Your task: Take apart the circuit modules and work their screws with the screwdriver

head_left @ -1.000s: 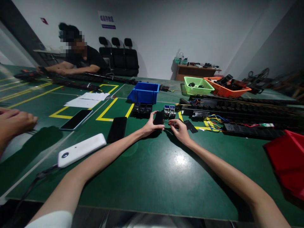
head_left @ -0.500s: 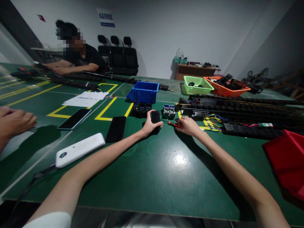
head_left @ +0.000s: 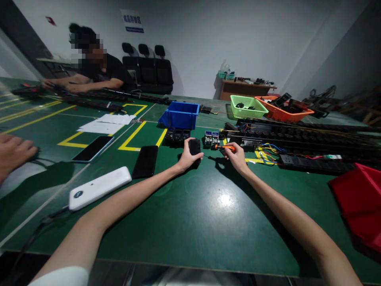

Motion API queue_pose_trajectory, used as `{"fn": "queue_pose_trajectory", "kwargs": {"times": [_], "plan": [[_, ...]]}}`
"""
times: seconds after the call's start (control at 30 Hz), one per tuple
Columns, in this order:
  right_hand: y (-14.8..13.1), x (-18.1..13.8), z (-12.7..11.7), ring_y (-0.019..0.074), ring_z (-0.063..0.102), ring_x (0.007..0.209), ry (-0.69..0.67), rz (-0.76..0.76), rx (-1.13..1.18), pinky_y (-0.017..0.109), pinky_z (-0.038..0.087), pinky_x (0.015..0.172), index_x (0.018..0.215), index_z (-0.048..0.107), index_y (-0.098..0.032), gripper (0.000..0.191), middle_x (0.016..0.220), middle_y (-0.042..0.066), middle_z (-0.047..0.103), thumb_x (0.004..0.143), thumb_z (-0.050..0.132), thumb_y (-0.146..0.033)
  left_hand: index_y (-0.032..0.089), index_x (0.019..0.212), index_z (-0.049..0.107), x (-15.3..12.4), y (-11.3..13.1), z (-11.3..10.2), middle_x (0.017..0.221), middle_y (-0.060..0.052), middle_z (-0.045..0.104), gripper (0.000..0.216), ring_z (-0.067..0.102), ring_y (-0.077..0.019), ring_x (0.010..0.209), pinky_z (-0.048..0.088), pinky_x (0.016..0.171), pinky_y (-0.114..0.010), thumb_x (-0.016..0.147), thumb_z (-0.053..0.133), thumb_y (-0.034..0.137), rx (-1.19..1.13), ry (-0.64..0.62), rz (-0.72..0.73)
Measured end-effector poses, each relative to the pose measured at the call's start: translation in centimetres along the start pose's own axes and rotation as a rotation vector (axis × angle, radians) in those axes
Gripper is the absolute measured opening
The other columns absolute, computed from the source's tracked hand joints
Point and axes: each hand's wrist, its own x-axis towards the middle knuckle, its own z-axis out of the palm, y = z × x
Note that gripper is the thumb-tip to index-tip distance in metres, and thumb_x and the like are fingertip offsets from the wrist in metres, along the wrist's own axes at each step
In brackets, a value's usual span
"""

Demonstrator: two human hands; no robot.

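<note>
My left hand (head_left: 187, 157) is closed around a small black box-shaped part (head_left: 195, 147) that stands on the green table (head_left: 190, 222). My right hand (head_left: 237, 155) is lifted a little off the table and pinches an orange-handled screwdriver (head_left: 225, 147), whose tip points left toward the black part. Just behind the hands lie two small blue-topped modules (head_left: 212, 138) and a row of black parts (head_left: 177, 136).
A blue bin (head_left: 180, 115), a green basket (head_left: 248, 107) and an orange basket (head_left: 281, 110) stand further back. Two dark phones (head_left: 145, 161) (head_left: 93, 149) and a white device (head_left: 99, 187) lie left. Black power strips with coloured wires (head_left: 297, 149) stretch right; a red bin (head_left: 361, 198) sits near. Another person's hand (head_left: 13, 153) rests far left; a seated person (head_left: 98, 71) works behind.
My right hand picked up the orange-handled screwdriver and raised it off the table. My left hand lowered the black part onto the table. The other person's hand at far left drew back slightly.
</note>
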Motion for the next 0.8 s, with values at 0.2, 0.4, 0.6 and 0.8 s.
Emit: {"fn": "queue_pose_trajectory", "kwargs": {"times": [0.2,0.4,0.6,0.8], "plan": [[0.2,-1.4,1.4,0.0075,0.038,0.043,0.146,0.074,0.379,0.019,0.028,0.041,0.086,0.055,-0.021,0.014,0.053,-0.008,0.044,0.079,0.058,-0.033,0.027,0.123,0.031,-0.1,0.2,0.0,0.099,-0.001,0.052,0.069,0.061,-0.0092,0.066,0.058,0.061,-0.03,0.068,0.072,0.019,0.035,-0.003,-0.014],[0.6,-1.2,1.3,0.0069,0.03,0.04,0.161,0.127,0.418,0.02,0.02,0.039,0.077,0.052,-0.02,0.01,0.048,-0.009,0.038,0.075,0.055,-0.029,0.027,0.121,0.032,-0.2,0.6,0.1,0.099,-0.001,0.052,0.068,0.06,-0.0099,0.069,0.058,0.06,-0.03,0.066,0.072,0.021,-0.003,-0.002,-0.035],[0.6,-1.3,1.3,0.0083,0.029,0.041,0.147,0.101,0.327,0.021,0.021,0.041,0.074,0.049,-0.022,0.013,0.048,-0.009,0.032,0.075,0.054,-0.034,0.029,0.12,0.03,-0.2,1.0,0.2,0.099,0.0,0.053,0.066,0.064,-0.01,0.067,0.058,0.062,-0.031,0.067,0.067,0.02,-0.111,0.003,-0.097],[0.4,-1.4,1.2,0.0078,0.028,0.043,0.132,0.083,0.371,0.02,0.021,0.042,0.074,0.052,-0.021,0.009,0.049,-0.009,0.033,0.075,0.055,-0.029,0.029,0.12,0.029,-0.2,1.0,0.0,0.099,0.0,0.055,0.062,0.065,-0.0107,0.06,0.056,0.059,-0.031,0.069,0.062,0.019,-0.154,-0.029,-0.107]]}}
